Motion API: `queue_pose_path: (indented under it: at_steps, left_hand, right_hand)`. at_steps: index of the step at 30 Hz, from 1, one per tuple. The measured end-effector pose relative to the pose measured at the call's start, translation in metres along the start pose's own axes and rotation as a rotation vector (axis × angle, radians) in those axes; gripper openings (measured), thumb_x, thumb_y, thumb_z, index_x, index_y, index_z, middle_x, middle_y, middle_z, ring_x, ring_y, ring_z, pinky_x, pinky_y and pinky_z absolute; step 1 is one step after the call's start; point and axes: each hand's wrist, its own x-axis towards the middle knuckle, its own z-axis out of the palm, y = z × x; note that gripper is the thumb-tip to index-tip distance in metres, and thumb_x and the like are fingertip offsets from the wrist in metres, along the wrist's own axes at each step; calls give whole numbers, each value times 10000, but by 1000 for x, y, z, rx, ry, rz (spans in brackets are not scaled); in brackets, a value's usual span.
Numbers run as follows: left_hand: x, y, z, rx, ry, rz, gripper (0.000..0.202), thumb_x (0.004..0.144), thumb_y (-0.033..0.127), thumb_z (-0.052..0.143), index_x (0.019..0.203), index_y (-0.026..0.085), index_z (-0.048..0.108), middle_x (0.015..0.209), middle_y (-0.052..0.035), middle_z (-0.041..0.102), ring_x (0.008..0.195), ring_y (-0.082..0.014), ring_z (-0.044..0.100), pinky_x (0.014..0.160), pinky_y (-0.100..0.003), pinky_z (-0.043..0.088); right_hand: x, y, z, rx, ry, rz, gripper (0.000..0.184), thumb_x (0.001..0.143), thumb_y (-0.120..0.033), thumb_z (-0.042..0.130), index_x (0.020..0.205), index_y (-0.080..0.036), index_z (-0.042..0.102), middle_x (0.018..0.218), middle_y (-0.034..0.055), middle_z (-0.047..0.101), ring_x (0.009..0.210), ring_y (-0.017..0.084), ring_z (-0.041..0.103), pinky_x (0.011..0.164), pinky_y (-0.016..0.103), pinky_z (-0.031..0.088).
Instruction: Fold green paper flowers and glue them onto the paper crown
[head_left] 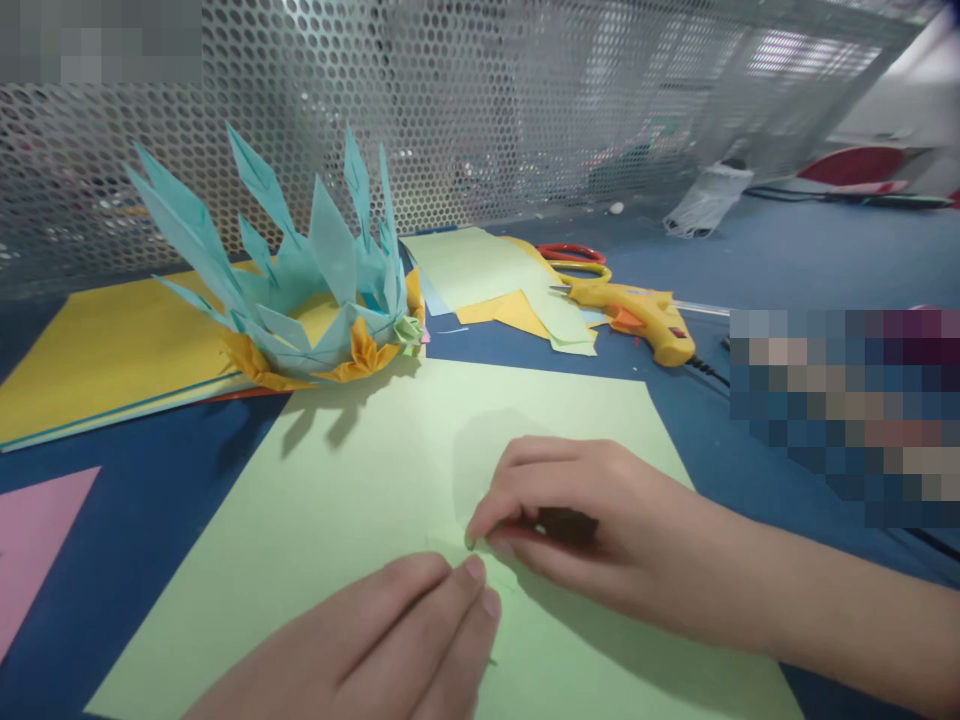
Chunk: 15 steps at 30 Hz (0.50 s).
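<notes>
On the blue tabletop [817, 265], green paper [337, 480] is laid; a scrap [508, 573] is touched by left hand [375, 640] and right hand [626, 500]; whether it is gripped by the fingers [450, 602] cannot be told.

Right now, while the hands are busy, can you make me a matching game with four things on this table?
Things:
1. Green sheet
2. Crown
3. Glue gun
4. Pink paper

Clues:
A. Yellow, with a black cord
B. At the picture's left edge
C. Under the left hand and right hand
D. Pale blue, with spikes pointing up

Right pairs: 1-C, 2-D, 3-A, 4-B
</notes>
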Motion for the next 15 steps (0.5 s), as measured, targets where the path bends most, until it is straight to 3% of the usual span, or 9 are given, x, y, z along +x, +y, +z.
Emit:
queue_pose_path:
  at_steps: [3, 5, 8, 10, 13, 15]
  left_hand:
    - [7, -6, -3, -204, -40, -114, 236, 959, 211, 471, 1118, 130, 625, 1024, -13, 744, 945, -154, 646, 1007, -249, 454]
    - [11, -9, -6, -342, -63, -189, 254, 942, 294, 516, 1127, 151, 615, 1012, -22, 737, 921, -164, 651, 953, -249, 494]
    - [15, -12, -8, -430, -48, -241, 179, 916, 236, 552, 1066, 178, 630, 970, -9, 729, 916, -153, 646, 916, -214, 506]
    - [14, -12, -7, -409, -21, -225, 171, 930, 185, 513, 1055, 172, 628, 955, -9, 729, 913, -146, 646, 943, -210, 487]
    - [12, -11, -6, -362, -28, -213, 239, 953, 266, 490, 1150, 161, 576, 1013, -30, 722, 947, -166, 642, 984, -249, 467]
    - [10, -10, -8, -389, -74, -242, 319, 944, 300, 490, 1231, 163, 504, 1025, -37, 710, 936, -165, 643, 906, -225, 506]
  right_hand:
    - [-2, 3, -8, 16, -80, -83, 212, 859, -21, 545, 980, -103, 699, 870, 41, 619, 773, 84, 591, 712, 158, 465]
    - [-3, 5, -12, 11, -144, -89, 184, 846, -142, 659, 1025, -119, 694, 905, 40, 593, 797, 96, 590, 740, 172, 477]
    - [-3, 9, -12, -52, -128, -125, 341, 747, -264, 781, 1047, -126, 694, 943, 49, 562, 822, 111, 577, 754, 180, 487]
    - [-2, 11, -8, -136, -84, -228, 296, 797, -267, 733, 1038, -101, 693, 945, 75, 579, 850, 129, 568, 782, 200, 487]
    - [0, 12, -4, -301, 2, -392, 216, 921, -245, 572, 934, -74, 703, 897, 107, 627, 806, 151, 549, 789, 259, 481]
    - [0, 12, -4, -359, 44, -438, 246, 950, -218, 518, 854, -81, 699, 862, 108, 643, 781, 155, 542, 781, 287, 467]
